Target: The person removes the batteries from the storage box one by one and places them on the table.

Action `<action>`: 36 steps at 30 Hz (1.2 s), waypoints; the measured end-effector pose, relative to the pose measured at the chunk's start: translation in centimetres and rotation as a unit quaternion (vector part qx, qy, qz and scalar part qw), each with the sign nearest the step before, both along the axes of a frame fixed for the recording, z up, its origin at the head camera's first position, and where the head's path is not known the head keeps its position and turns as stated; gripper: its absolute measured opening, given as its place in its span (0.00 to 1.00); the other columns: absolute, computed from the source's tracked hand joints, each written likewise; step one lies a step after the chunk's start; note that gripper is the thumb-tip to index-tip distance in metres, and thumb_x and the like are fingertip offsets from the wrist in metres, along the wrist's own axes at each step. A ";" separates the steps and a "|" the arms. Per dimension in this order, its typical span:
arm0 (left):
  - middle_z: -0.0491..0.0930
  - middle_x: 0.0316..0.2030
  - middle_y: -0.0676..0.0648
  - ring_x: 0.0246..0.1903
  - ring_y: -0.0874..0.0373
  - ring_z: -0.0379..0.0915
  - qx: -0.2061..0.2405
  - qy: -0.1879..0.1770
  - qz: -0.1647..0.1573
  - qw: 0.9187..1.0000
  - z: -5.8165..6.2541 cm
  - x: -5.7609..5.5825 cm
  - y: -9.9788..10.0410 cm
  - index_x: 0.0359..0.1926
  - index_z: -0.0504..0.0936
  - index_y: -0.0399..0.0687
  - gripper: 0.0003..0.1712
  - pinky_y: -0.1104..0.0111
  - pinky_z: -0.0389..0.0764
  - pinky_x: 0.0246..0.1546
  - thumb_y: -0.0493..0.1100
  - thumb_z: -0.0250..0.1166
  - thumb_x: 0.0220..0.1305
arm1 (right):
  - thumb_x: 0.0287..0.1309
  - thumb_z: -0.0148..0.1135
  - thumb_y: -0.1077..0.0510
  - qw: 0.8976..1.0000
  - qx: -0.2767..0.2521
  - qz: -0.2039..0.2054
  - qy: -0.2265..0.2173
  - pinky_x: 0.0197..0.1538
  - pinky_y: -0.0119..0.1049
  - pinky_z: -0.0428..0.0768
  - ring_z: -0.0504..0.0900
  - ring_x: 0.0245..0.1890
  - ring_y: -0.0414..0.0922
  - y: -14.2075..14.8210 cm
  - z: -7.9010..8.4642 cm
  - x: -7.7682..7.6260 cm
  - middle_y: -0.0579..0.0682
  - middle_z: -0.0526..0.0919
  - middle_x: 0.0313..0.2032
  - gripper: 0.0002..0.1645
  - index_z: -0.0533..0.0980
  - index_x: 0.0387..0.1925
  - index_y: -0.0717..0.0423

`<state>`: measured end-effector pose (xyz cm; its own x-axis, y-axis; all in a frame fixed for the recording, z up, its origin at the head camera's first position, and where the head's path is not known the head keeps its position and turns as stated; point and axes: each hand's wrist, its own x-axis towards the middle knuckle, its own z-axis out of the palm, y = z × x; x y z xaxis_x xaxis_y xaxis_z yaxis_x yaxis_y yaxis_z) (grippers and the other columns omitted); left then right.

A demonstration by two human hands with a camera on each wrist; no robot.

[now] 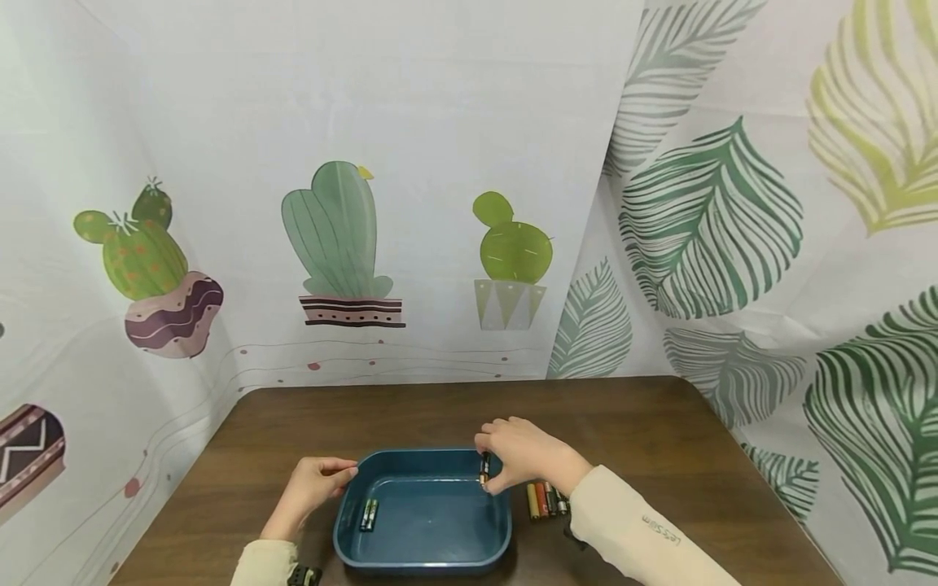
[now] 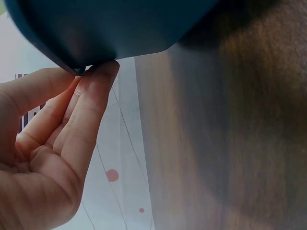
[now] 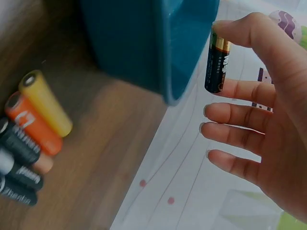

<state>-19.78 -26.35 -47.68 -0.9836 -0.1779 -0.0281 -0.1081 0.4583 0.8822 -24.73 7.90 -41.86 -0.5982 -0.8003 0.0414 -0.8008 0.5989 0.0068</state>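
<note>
Between the thumb and index finger of my right hand (image 1: 528, 452) a black AA-size battery with a gold end (image 3: 218, 67) is pinched by its two ends. It is held above the right side of a blue rectangular tray (image 1: 432, 533), and the other fingers are spread apart. My left hand (image 1: 308, 491) pinches the tray's rim at the far left corner, thumb on one side and fingers on the other, as the left wrist view shows. Inside the tray, toward the left, two green-and-black batteries (image 1: 369, 515) lie side by side.
Right of the tray, beside the right forearm, several batteries lie in a row on the brown wooden table (image 1: 630, 423), among them a yellow one (image 3: 46, 103) and an orange one (image 3: 33, 123). A white cloth with printed cacti and leaves (image 1: 440, 122) hangs behind the table.
</note>
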 end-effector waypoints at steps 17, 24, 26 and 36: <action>0.84 0.34 0.39 0.30 0.54 0.81 -0.002 -0.004 -0.004 1.000 0.2 -0.1 -0.2 0.38 0.86 0.31 0.08 0.64 0.84 0.31 0.33 0.68 0.57 | 0.38 0.75 0.42 0.999 -0.019 -0.021 -0.016 0.43 0.45 0.78 0.75 0.37 0.42 5.7 -1.4 0.0 0.41 0.78 0.35 0.27 0.79 0.39 0.50; 0.84 0.33 0.40 0.30 0.54 0.81 -0.011 -0.015 -0.006 1.000 0.1 -0.1 -0.3 0.39 0.86 0.32 0.09 0.62 0.84 0.31 0.34 0.68 0.58 | 0.35 0.76 0.44 0.999 -0.030 -0.016 -0.010 0.32 0.36 0.74 0.72 0.31 0.38 8.3 -2.7 -0.3 0.40 0.76 0.32 0.26 0.78 0.36 0.50; 0.84 0.33 0.41 0.29 0.54 0.80 -0.009 -0.017 -0.004 1.000 0.1 -0.1 -0.2 0.39 0.86 0.32 0.09 0.62 0.83 0.31 0.34 0.68 0.58 | 0.34 0.77 0.45 0.999 -0.033 -0.015 -0.013 0.31 0.37 0.74 0.72 0.30 0.38 8.9 -2.9 -0.2 0.41 0.76 0.32 0.26 0.78 0.36 0.51; 0.84 0.34 0.40 0.29 0.55 0.81 -0.003 -0.016 -0.001 1.000 -0.1 0.0 -0.2 0.39 0.86 0.32 0.09 0.63 0.84 0.31 0.34 0.69 0.57 | 0.34 0.78 0.48 0.996 -0.033 -0.043 -0.064 0.35 0.42 0.76 0.68 0.30 0.36 11.1 -4.1 -0.1 0.39 0.75 0.31 0.26 0.79 0.38 0.52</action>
<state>-19.83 -26.59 -47.75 -0.9827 -0.1758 -0.0583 -0.1348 0.4631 0.8760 -24.78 19.03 -45.91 -0.6674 -0.7446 0.0102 -0.7388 0.6604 -0.1342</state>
